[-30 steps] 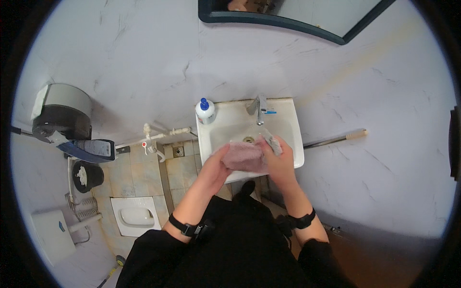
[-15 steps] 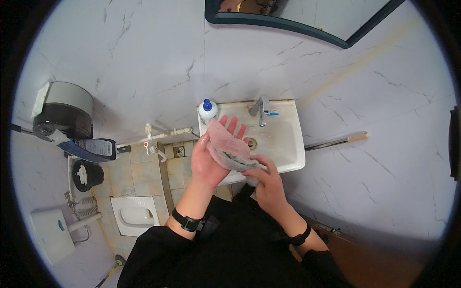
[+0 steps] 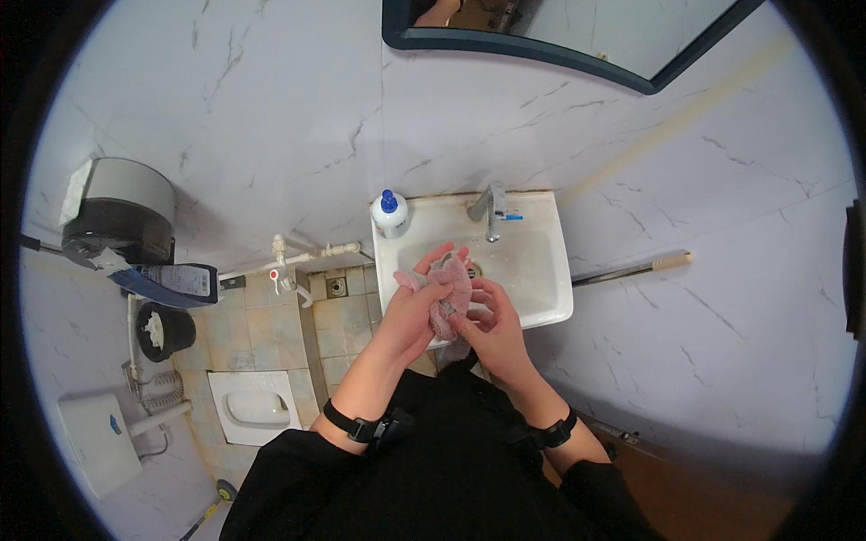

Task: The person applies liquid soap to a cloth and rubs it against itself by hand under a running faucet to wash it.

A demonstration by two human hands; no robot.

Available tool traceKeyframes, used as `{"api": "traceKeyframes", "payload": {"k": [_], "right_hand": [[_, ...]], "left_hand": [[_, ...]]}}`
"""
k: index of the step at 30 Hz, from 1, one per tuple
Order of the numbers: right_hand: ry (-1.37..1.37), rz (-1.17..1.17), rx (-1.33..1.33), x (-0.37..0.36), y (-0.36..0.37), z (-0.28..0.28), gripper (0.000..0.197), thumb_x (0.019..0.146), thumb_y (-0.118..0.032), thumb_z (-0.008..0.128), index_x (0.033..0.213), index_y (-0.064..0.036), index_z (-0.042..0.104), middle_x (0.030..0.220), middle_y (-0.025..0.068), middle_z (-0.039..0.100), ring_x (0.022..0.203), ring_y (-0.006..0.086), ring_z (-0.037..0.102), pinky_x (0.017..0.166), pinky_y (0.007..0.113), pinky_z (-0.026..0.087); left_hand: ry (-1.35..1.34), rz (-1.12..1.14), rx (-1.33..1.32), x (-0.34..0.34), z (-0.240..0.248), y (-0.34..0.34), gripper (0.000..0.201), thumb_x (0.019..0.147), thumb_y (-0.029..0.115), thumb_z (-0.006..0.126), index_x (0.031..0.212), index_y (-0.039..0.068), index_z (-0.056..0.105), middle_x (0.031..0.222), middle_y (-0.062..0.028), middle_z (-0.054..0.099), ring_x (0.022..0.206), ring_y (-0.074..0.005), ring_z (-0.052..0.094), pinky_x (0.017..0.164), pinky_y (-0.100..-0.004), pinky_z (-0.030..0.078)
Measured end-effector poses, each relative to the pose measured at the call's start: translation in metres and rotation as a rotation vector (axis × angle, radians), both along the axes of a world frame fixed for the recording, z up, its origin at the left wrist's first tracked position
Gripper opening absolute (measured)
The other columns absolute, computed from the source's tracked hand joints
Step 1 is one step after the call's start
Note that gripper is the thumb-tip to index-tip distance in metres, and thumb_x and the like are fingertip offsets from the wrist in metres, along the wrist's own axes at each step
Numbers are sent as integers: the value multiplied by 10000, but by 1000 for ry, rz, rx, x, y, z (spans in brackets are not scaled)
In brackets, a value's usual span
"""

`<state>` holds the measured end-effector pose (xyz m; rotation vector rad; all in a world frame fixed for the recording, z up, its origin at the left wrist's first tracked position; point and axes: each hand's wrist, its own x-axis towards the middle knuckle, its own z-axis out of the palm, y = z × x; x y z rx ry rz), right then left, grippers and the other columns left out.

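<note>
Head view looks down on two bare hands, which meet over the front part of a white sink [image 3: 539, 293]. Left hand [image 3: 408, 316] has its grip closed on a pink cloth [image 3: 448, 293]: the thumb lies across the cloth, and the fingertips come out behind it, so the cloth is clamped between them. The cloth is bunched and folded, with one end standing out to the left of the thumb and a larger fold rising on the right.

Right hand [image 3: 494, 341] is just beside, on the right side of the cloth. Its thumb reaches to the lower edge of the cloth, while its fingers are curved and partly spread, with small gaps between them. Whether this grip is also clamped on the cloth, I cannot tell, because the fingers hide the place of contact.

The cloth is near the drain [image 3: 474, 270], in front of it and a little to the left. Behind the hands, the tap [image 3: 492, 213] stands at the back of the sink, well apart from the cloth. A white bottle [image 3: 391, 219] with a blue pump top stands upright at the back left corner. Each wrist wears a black band.
</note>
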<state>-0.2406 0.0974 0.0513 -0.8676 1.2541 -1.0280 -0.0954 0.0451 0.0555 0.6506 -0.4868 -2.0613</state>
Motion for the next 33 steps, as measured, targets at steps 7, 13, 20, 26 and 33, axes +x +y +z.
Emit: {"api": "traceKeyframes", "payload": {"k": [7, 13, 20, 26, 33], "right_hand": [[647, -123, -400, -22, -16, 2, 169, 891, -53, 556, 1028, 28, 613, 909, 112, 662, 813, 202, 645, 745, 319, 501], [490, -17, -201, -59, -28, 49, 280, 943, -119, 403, 1051, -1, 633, 962, 74, 651, 899, 161, 596, 826, 273, 456], [-356, -378, 375, -42, -37, 69, 430, 922, -172, 388, 1316, -37, 495, 1206, 106, 590, 1035, 237, 604, 882, 365, 497], [-342, -392, 267, -39, -24, 71, 416, 968, -274, 409, 1305, -38, 473, 1196, 129, 590, 1055, 265, 598, 905, 407, 499], [-235, -583, 114, -53, -25, 87, 431, 980, -385, 467, 1225, -36, 527, 1170, 139, 597, 1067, 283, 596, 887, 427, 508]], "left_hand": [[-509, -96, -334, 10, 8, -2, 496, 1037, 331, 375, 1438, 44, 315, 1312, -153, 545, 1235, -210, 501, 913, -321, 478], [-186, 25, -16, 24, -24, -26, 622, 1013, 516, 274, 1396, 31, 349, 1226, -204, 584, 1221, -279, 523, 912, -402, 488], [329, -350, 289, -16, -46, 1, 570, 987, 468, 439, 1331, 14, 428, 1272, -148, 553, 1226, -276, 505, 1001, -462, 427], [370, -573, 142, -48, -49, 33, 447, 976, 335, 514, 1275, 3, 487, 1198, -86, 584, 1079, -194, 594, 899, -352, 513], [47, -159, 304, -39, -54, 17, 499, 1014, 439, 391, 1187, -10, 524, 1068, -93, 608, 926, -171, 584, 736, -311, 504]]}}
